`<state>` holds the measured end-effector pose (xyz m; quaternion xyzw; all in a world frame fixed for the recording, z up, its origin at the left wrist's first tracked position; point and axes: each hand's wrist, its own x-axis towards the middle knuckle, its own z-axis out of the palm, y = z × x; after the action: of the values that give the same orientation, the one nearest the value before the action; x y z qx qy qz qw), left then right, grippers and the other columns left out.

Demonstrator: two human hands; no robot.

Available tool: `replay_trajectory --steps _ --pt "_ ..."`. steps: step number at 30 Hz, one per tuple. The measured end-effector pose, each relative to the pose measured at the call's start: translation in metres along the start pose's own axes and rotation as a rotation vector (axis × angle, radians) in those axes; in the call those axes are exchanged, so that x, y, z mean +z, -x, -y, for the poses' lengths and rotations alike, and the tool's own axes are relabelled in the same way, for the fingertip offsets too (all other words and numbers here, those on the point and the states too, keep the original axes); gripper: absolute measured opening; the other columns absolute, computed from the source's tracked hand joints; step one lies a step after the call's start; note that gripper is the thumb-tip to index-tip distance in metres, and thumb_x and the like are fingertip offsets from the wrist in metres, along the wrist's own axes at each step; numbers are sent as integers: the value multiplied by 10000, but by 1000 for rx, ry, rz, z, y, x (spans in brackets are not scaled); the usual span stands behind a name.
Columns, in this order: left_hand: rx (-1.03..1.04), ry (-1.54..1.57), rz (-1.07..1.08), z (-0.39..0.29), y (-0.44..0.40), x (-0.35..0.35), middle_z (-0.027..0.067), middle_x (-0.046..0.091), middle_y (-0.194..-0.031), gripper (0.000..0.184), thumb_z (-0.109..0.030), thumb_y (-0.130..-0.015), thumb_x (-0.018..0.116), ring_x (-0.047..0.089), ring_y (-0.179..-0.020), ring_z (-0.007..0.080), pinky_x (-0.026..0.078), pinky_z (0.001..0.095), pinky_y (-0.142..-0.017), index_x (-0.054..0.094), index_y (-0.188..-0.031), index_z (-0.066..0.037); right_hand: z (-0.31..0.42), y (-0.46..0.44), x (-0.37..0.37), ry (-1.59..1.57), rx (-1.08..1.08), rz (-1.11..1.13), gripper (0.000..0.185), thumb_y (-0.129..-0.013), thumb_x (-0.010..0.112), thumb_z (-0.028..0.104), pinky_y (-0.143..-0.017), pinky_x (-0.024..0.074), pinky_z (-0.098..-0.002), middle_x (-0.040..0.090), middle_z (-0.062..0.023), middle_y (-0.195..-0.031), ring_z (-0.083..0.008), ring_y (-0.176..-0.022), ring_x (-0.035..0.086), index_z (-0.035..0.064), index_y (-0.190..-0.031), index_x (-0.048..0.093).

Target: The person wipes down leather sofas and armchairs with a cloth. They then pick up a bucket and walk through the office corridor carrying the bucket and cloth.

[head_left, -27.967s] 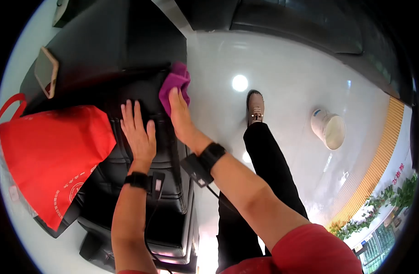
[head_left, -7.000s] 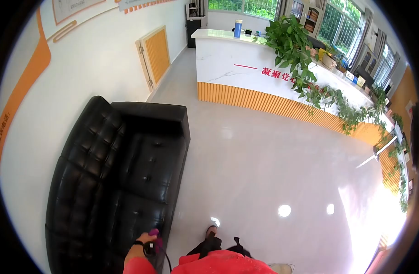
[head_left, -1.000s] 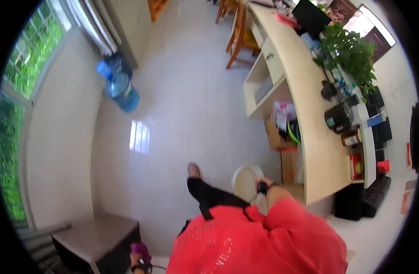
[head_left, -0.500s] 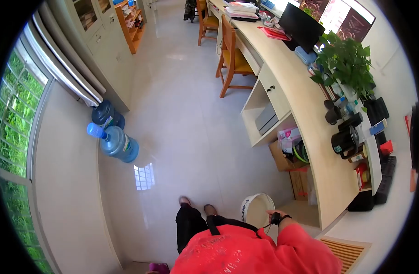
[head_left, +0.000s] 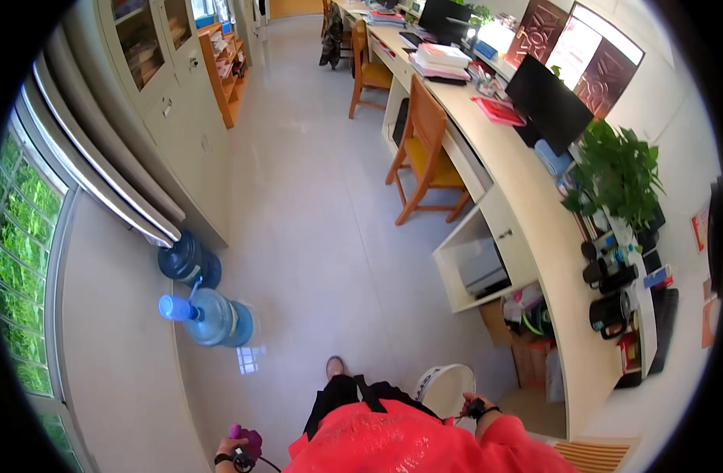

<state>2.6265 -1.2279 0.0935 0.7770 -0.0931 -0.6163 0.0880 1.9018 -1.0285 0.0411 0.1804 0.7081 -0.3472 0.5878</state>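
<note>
At the lower left, my left hand (head_left: 234, 445) is closed around a bunched purple cloth (head_left: 252, 442), low beside my body. My right hand (head_left: 473, 405) grips the white bucket (head_left: 447, 386) at its rim or handle; the exact hold is too small to tell. The bucket hangs tilted beside my right leg, its opening partly visible. Dark bands with small devices and cables circle both wrists.
Blue water bottles (head_left: 223, 318) stand by the left wall, near tall cabinets (head_left: 180, 118). Wooden chairs (head_left: 428, 126) line the long desk (head_left: 527, 213) on the right. Monitors, a leafy plant (head_left: 617, 169) and a black kettle (head_left: 609, 314) are along it.
The view has moved from the black sofa to the area behind the counter. Since a moment ago, the chairs and bottles appear nearer, and my left hand with the cloth shows again.
</note>
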Motion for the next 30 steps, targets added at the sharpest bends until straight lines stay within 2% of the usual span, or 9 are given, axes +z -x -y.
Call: replay_trajectory --steps 8,10,13,15,19,22,25,26,30 --pt "302 -695 -72 -161 -92 9 110 640 -711 301 -107 -608 772 623 -596 243 500 384 -523 643 -828 53 54 0 101 10 164 -78 283 -858 621 274 -582 541 -455 492 -76 -550 -271 -499 550 77 -697 495" --pt "305 -671 -39 -224 -114 22 115 642 -705 308 -128 -623 752 620 -584 235 492 375 -512 645 -853 46 86 -15 138 -46 166 -83 346 -879 567 350 -458 435 -381 451 -40 -499 -237 -423 460 129 -631 471" --pt "143 -464 -124 -272 -120 47 110 631 -664 259 -116 -626 718 610 -566 229 478 362 -491 658 -820 44 138 -37 163 -30 313 -40 328 -887 556 333 -460 429 -387 492 -44 -527 -225 -441 469 156 -622 477" --pt "284 -578 -118 -305 -125 58 103 625 -651 261 -104 -619 714 611 -556 228 482 367 -494 655 -821 50 176 -59 191 109 239 -2 322 -869 591 326 -439 426 -394 487 -41 -526 -231 -452 488 142 -625 487" --pt "297 -902 73 -340 -151 67 140 682 -847 379 -201 -584 743 650 -767 198 527 346 -669 677 -883 22 238 -76 237 288 144 31 321 -851 626 321 -409 405 -383 490 -45 -525 -226 -444 495 123 -629 504" --pt "118 -831 -124 -402 -106 114 132 687 -863 343 -280 -649 700 657 -815 228 519 358 -723 690 -883 -29 280 -123 253 117 172 66 333 -858 616 308 -434 416 -362 495 -62 -525 -219 -448 503 102 -623 503" --pt "684 -1468 253 -409 -190 108 105 688 -901 311 -342 -743 595 644 -891 257 494 371 -794 698 -909 -100 352 -93 298 125 74 -15 314 -861 599 280 -457 434 -361 497 -60 -559 -221 -478 517 85 -649 473" --pt "411 -1624 206 -424 -199 115 83 683 -939 325 -377 -803 490 621 -954 272 468 378 -844 698 -925 -159 375 -91 312 129 41 -38 323 -859 599 289 -467 444 -363 489 -60 -558 -224 -485 518 90 -643 466" --pt "223 -919 -20 -500 -184 112 92 683 -921 307 -348 -761 549 628 -920 259 478 363 -810 691 -917 -125 441 -120 356 108 -45 -71 321 -852 606 306 -493 468 -365 468 -57 -558 -230 -504 522 94 -657 462"
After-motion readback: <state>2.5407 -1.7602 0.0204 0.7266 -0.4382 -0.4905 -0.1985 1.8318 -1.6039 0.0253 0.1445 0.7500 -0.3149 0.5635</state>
